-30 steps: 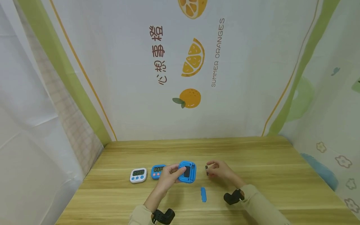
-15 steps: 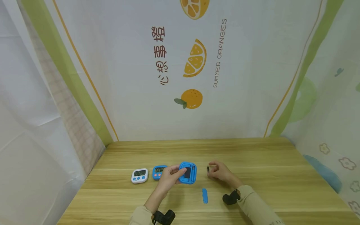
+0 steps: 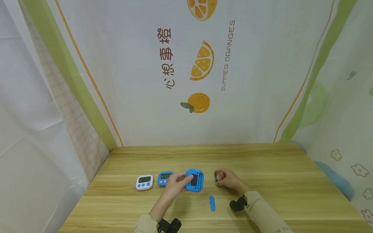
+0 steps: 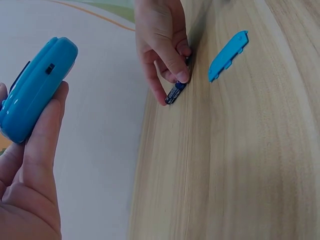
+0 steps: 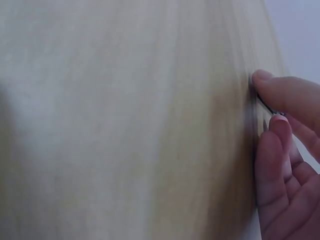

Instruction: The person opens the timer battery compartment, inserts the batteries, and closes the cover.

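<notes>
In the head view my left hand [image 3: 174,186] holds a blue kitchen timer [image 3: 194,180], thumb on its back. The back faces up, showing a dark rectangle and an uncovered battery slot along the right side. Across from it, my right hand [image 3: 228,180] pinches a small dark battery [image 3: 216,177] just above the table. The left wrist view shows that battery [image 4: 175,93] between thumb and fingers; in the right wrist view it is mostly hidden. A blue battery cover [image 3: 212,203] with a notched edge lies on the table between the hands, nearer the person.
Left of my left hand, a white timer [image 3: 144,182] with blue buttons lies face up. Beside it is a second blue timer [image 3: 163,178] with pink buttons, partly behind the hand. The wooden table [image 3: 247,155] meets a printed curtain [image 3: 253,97] at the back.
My right hand has shifted and turned slightly, so more of the battery shows between its fingers. The left hand and its timer stay nearly still. The head view has moved a little.
</notes>
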`<state>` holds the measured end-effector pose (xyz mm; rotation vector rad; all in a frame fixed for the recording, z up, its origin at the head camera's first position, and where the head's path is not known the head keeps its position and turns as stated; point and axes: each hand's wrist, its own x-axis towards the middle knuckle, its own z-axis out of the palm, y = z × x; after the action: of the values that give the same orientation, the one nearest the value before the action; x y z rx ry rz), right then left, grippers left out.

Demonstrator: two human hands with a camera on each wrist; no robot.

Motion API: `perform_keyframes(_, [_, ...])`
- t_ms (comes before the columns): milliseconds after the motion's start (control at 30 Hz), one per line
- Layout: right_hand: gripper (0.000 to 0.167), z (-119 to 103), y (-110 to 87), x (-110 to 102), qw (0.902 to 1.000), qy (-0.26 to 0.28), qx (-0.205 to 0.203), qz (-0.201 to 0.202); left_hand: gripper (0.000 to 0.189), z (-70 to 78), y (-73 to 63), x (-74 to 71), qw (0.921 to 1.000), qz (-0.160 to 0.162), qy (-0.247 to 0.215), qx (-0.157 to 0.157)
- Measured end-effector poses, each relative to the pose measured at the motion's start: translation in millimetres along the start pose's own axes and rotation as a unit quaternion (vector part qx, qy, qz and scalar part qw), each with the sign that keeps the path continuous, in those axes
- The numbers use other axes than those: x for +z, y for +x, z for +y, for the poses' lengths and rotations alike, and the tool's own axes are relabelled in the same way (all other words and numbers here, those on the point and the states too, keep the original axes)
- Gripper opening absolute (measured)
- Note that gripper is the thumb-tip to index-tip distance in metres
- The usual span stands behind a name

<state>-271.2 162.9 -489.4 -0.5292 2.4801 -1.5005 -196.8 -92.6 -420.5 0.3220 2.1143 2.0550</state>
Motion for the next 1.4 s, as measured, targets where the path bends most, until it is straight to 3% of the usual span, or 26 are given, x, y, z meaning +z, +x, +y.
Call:
perform_keyframes(400, [0.047, -0.9, -2.3, 0.0, 0.9997, 0.024, 0.007, -0.003, 0.053, -0.8, 0.7, 0.2, 0.9999, 0.006, 0.01, 0.0])
perform_keyframes(800, [0.054, -15.7, -8.3, -4.9, 0.9978, 0.043, -0.02, -0.045, 0.054, -2.6, -0.6, -2.5, 0.9999, 0.007, 0.008, -0.007])
perform_keyframes(1133, [0.051, -54.2, -17.1, -5.1, 0.9824, 0.118, -0.104, -0.101, 0.048, -0.8, -2.5, -3.4, 0.9998, 0.016, 0.004, -0.006])
perform_keyframes(1300, [0.049, -70.3, -22.4, -0.2, 0.9775, 0.097, -0.156, -0.104, 0.044, 8.1, -5.5, -1.3, 0.9998, 0.02, 0.005, -0.007])
perform_keyframes(1400, [0.049, -77.3, -25.8, 2.7, 0.9748, 0.098, -0.167, -0.112, 0.042, 14.5, -8.6, 0.7, 0.9996, 0.025, 0.009, -0.004])
